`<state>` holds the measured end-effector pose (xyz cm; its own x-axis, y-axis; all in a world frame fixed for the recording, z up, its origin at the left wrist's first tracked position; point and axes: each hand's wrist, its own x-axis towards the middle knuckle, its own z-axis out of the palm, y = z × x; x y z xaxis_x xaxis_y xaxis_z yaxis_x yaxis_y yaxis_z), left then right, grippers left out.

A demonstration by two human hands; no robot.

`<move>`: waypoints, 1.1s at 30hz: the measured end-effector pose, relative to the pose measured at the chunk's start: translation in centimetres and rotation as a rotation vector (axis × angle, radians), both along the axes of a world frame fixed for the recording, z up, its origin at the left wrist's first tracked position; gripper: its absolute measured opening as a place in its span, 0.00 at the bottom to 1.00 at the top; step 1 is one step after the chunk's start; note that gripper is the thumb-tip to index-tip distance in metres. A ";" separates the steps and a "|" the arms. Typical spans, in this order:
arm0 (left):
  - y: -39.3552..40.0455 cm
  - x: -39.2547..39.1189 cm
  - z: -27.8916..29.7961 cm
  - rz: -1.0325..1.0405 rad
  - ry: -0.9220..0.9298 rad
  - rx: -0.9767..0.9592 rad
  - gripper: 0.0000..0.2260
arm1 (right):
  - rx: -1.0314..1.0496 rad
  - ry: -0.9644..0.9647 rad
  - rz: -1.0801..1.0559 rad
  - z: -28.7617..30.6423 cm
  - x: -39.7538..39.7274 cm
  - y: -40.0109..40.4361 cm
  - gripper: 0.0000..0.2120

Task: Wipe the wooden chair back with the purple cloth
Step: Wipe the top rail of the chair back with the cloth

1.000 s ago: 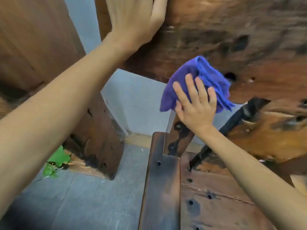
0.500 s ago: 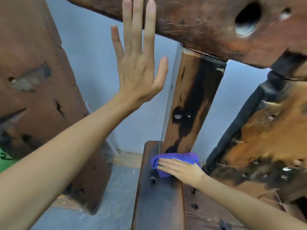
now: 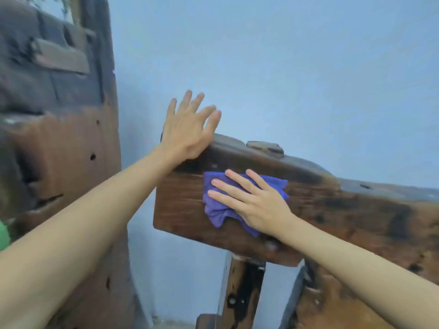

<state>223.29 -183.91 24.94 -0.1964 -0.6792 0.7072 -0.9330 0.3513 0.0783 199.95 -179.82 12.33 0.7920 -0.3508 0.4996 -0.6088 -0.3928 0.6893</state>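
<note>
The wooden chair back [image 3: 332,210] is a dark, weathered plank running from the centre to the right edge, carried by an upright post [image 3: 242,290]. The purple cloth [image 3: 216,207] lies crumpled against the plank's left part. My right hand [image 3: 251,203] presses flat on the cloth with fingers spread, pointing left. My left hand [image 3: 187,129] rests its palm on the plank's top left corner, fingers apart and lifted, holding nothing.
A tall, rough wooden panel [image 3: 59,162] stands at the left, close to my left arm. A pale blue wall [image 3: 285,67] fills the background. A bit of green [image 3: 3,236] shows at the left edge.
My right hand has carried the cloth up from the seat by the post's base to the top plank. My left hand has come down onto the plank's corner. The view has tilted upward.
</note>
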 end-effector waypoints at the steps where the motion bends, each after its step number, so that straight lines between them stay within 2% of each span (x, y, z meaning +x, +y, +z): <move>1: -0.6 0.7 1.8 -0.011 0.026 0.174 0.27 | 0.006 -0.013 0.006 1.9 1.1 0.0 0.28; 3: -1.0 2.1 3.5 -0.083 0.288 0.493 0.41 | 0.017 -0.061 0.011 4.6 3.3 0.1 0.27; 5: -0.7 3.0 3.5 -0.182 0.582 0.645 0.50 | 0.057 -0.150 -0.006 6.6 5.7 0.3 0.26; 8: -0.4 3.5 3.2 -0.336 0.855 0.711 0.53 | 0.224 -0.322 -0.057 9.7 9.6 0.4 0.27; 11: -0.7 4.3 4.0 -0.456 1.084 0.779 0.49 | 0.578 -0.619 -0.138 13.5 11.9 -0.9 0.25; 13: -1.0 5.0 4.5 -0.487 1.075 0.836 0.45 | 0.734 -0.663 -0.234 15.4 11.5 -2.4 0.23; 17: -0.7 5.4 4.1 -0.399 0.760 0.884 0.40 | 0.844 -0.731 -0.560 16.3 3.3 -4.8 0.24; 19: -0.4 5.2 3.8 -0.419 0.778 0.868 0.35 | 0.847 -0.788 -0.716 15.9 -2.5 -5.7 0.24; 21: -0.1 5.1 4.0 -0.478 0.882 0.846 0.33 | 0.902 -0.830 -0.799 15.3 -5.6 -6.4 0.27; 24: -0.1 4.5 3.9 -0.511 0.989 0.778 0.34 | 0.978 -0.881 -0.786 15.3 -4.2 -7.4 0.24; 29: -0.9 3.6 3.2 -0.375 0.956 0.733 0.45 | 1.047 -0.904 -0.764 17.2 0.4 -9.5 0.24; 33: -0.9 3.2 2.9 -0.279 0.984 0.682 0.48 | 1.078 -0.807 -0.747 18.0 4.0 -10.3 0.10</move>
<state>226.47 -184.77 27.80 0.0229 -0.9880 0.1528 -0.2719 0.1409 0.9519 203.93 -190.11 30.29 -0.0705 -0.9964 -0.0478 -0.9467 0.0819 -0.3114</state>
